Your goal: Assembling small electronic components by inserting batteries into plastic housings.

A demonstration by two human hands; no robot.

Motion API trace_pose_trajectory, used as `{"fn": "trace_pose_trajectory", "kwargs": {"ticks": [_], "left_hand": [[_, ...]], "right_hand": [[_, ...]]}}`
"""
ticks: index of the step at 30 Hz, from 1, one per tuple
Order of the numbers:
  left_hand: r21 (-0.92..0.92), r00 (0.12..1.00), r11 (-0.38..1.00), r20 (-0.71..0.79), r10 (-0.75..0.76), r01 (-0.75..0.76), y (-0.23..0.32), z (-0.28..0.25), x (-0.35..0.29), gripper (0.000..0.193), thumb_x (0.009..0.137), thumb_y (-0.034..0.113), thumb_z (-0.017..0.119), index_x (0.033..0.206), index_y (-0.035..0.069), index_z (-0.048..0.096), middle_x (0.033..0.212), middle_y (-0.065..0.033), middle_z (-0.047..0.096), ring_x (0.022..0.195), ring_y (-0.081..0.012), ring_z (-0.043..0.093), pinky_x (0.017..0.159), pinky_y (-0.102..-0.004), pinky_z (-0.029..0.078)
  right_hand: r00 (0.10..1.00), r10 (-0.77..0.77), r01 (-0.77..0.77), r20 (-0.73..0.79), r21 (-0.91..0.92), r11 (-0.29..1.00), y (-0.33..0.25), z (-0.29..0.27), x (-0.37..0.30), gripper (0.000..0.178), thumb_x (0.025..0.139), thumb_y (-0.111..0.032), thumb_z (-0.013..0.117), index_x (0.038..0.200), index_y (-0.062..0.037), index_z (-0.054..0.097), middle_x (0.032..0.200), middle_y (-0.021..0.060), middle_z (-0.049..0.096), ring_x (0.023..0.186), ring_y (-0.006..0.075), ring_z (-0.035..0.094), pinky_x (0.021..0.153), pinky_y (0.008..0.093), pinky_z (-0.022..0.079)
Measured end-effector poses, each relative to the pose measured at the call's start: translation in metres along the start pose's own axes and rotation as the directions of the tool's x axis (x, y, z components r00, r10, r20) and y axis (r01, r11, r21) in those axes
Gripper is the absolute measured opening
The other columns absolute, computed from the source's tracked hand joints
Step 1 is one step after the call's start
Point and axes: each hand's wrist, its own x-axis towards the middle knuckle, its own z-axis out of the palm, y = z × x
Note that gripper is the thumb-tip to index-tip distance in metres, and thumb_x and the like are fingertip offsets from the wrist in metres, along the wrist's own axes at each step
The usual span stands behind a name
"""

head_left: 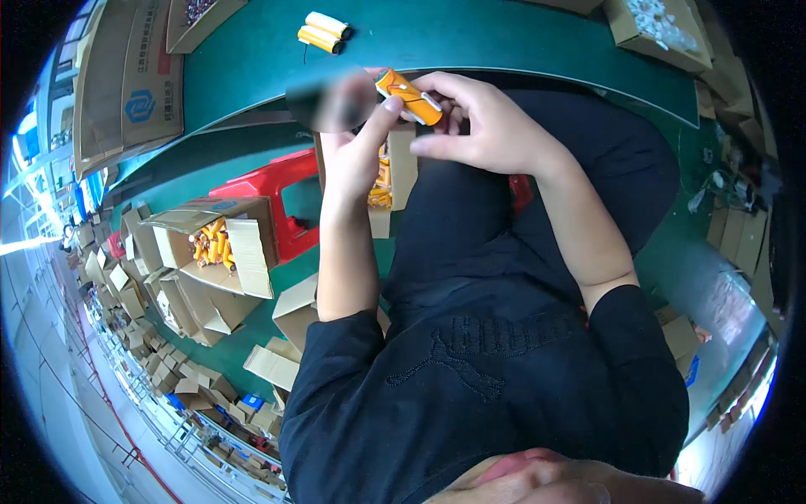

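Note:
Above my lap, at the edge of the green table, I hold an orange cylindrical battery pack (420, 102) with a thin dark wire and a white piece along its side. My left hand (357, 155) grips its left end, the thumb pressed on it; a blurred patch covers part of the other fingers. My right hand (487, 126) has its fingers curled at the pack's right end, while its thumb stands apart below. Farther off on the table, two similar cylinders (322, 39) lie side by side, with dark ends and a thin wire.
A cardboard box of orange cylinders (260, 235) sits by a red plastic stool (294, 239) at my left. Another carton (405, 172) with orange cylinders is beneath my left forearm. A large carton (130, 92) stands at the far left, and a box of white parts (621, 25) at the far right.

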Motion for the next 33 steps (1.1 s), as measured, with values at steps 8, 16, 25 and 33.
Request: {"fn": "trace_pose_trajectory", "kwargs": {"ticks": [8, 16, 25, 33], "left_hand": [[0.220, 0.967, 0.956, -0.119, 0.224, -0.195, -0.012, 0.007, -0.005, 0.049, 0.086, 0.000, 0.077, 0.131, 0.003, 0.058, 0.119, -0.0108, 0.064, 0.072, -0.0072, 0.050, 0.060, -0.0194, 0.041], [0.750, 0.785, 0.545, -0.058, 0.617, -0.374, -0.008, 0.005, -0.008, 0.031, 0.083, 0.000, 0.081, 0.112, 0.002, 0.070, 0.123, -0.0062, 0.061, 0.065, -0.0035, 0.046, 0.057, -0.0191, 0.038], [0.513, 0.899, 0.808, -0.144, 0.415, -0.290, 0.006, 0.002, -0.015, 0.016, 0.079, 0.003, 0.085, 0.094, 0.006, 0.078, 0.119, -0.0095, 0.061, 0.092, -0.0169, 0.062, 0.068, -0.0255, 0.052], [0.448, 0.961, 0.863, -0.030, 0.275, -0.233, 0.019, 0.016, -0.034, 0.014, 0.082, 0.002, 0.083, 0.095, 0.004, 0.078, 0.119, -0.0093, 0.061, 0.080, -0.0131, 0.057, 0.062, -0.0224, 0.046]], "right_hand": [[0.980, -0.139, 0.092, -0.145, -0.291, 0.952, 0.006, 0.001, 0.004, 0.027, 0.088, -0.015, 0.078, 0.111, -0.0024, 0.070, 0.096, 0.0094, 0.070, 0.077, 0.0211, 0.064, 0.065, 0.0290, 0.051], [0.858, -0.475, 0.269, -0.197, -0.615, 0.741, 0.017, 0.005, 0.007, 0.015, 0.088, -0.015, 0.076, 0.099, -0.0054, 0.072, 0.094, 0.0057, 0.069, 0.075, 0.0209, 0.064, 0.065, 0.0313, 0.053], [0.953, -0.300, 0.241, -0.046, -0.490, 0.838, 0.036, -0.001, 0.011, 0.021, 0.087, -0.014, 0.077, 0.106, -0.0072, 0.073, 0.099, 0.0071, 0.070, 0.084, 0.0245, 0.067, 0.075, 0.0309, 0.056], [0.942, -0.336, 0.327, 0.000, -0.224, 0.918, 0.036, 0.014, 0.005, 0.025, 0.087, -0.009, 0.077, 0.112, -0.0053, 0.072, 0.102, 0.0083, 0.071, 0.089, 0.0252, 0.068, 0.081, 0.0312, 0.055]]}}
